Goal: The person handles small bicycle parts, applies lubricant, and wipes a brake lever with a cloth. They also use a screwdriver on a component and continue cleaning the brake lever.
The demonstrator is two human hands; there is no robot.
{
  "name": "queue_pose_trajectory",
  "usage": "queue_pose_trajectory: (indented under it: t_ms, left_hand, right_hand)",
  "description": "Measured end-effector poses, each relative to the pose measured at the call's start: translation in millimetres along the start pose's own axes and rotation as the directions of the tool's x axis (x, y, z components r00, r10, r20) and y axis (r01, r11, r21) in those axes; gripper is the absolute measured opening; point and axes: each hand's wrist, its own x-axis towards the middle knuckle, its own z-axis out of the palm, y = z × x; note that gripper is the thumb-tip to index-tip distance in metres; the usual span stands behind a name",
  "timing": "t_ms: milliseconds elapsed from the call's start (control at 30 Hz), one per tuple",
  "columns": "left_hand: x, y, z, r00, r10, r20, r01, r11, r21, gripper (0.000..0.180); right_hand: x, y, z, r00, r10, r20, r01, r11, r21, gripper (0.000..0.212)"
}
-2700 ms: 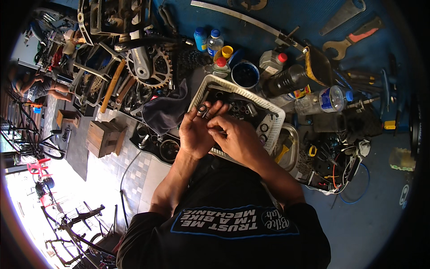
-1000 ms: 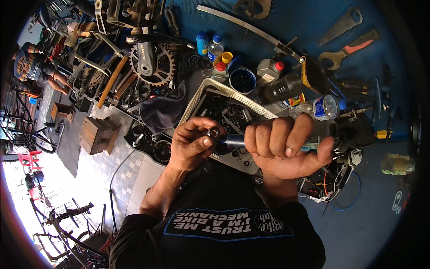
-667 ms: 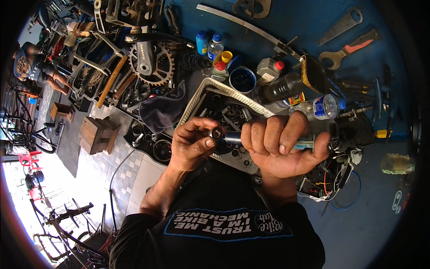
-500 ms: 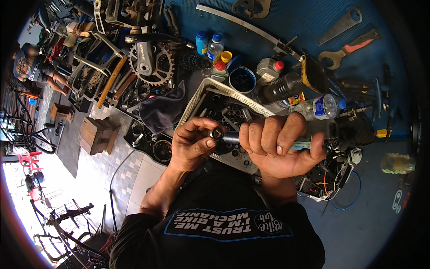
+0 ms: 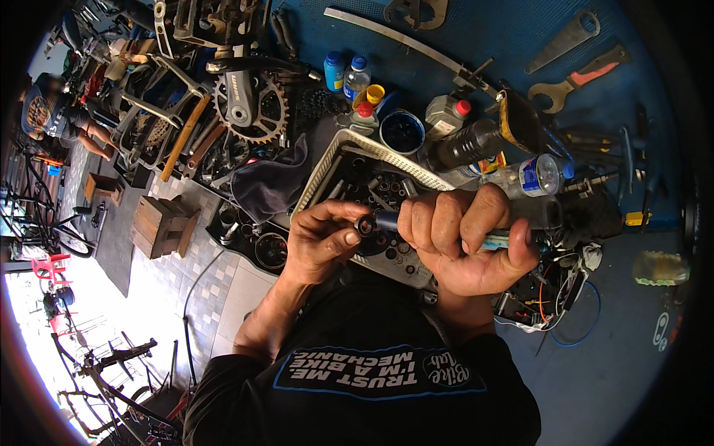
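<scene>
Between the thumb and fingers of my left hand (image 5: 323, 239), a small dark metal ring (image 5: 364, 226) is pinched. My right hand (image 5: 468, 238) is wrapped round a dark cylindrical tube (image 5: 386, 221) whose end points at the ring. Whether ring and tube touch, I cannot tell. A light-blue piece (image 5: 497, 242) shows beneath the fingers of my right hand; what it belongs to is hidden. Under both hands lies a cream plastic basket (image 5: 394, 154) with several rings, tubes and small metal parts in it.
Behind the basket stand bottles (image 5: 357, 78), an open blue tub (image 5: 402, 131) and a grey jug (image 5: 446, 117). A chainring with crank (image 5: 249, 108) and a dark cloth (image 5: 269, 182) lie at left. Tools hang on the blue panel (image 5: 491, 44). A person (image 5: 44, 111) is at far left.
The ring in my left hand has turned slightly, its opening facing a little differently. Both hands keep nearly the same place and grip.
</scene>
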Motion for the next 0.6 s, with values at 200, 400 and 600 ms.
queue_pose_trajectory:
  t_ms: [200,400,600]
  left_hand:
    - [-2,-5,1,0.999,-0.032,-0.022,0.031,0.999,-0.017,0.034]
    - [-1,-7,-1,0.999,-0.022,-0.023,0.022,1.000,-0.009,0.034]
    - [0,-1,3,0.998,-0.033,-0.049,0.034,0.999,0.012,0.037]
  right_hand:
    - [5,1,7,1.000,-0.003,0.005,0.003,1.000,-0.030,0.054]
    - [0,2,12,1.000,0.030,-0.004,-0.030,1.000,-0.009,0.054]
    - [-8,0,5,0.999,0.031,-0.014,-0.031,1.000,0.005,0.054]
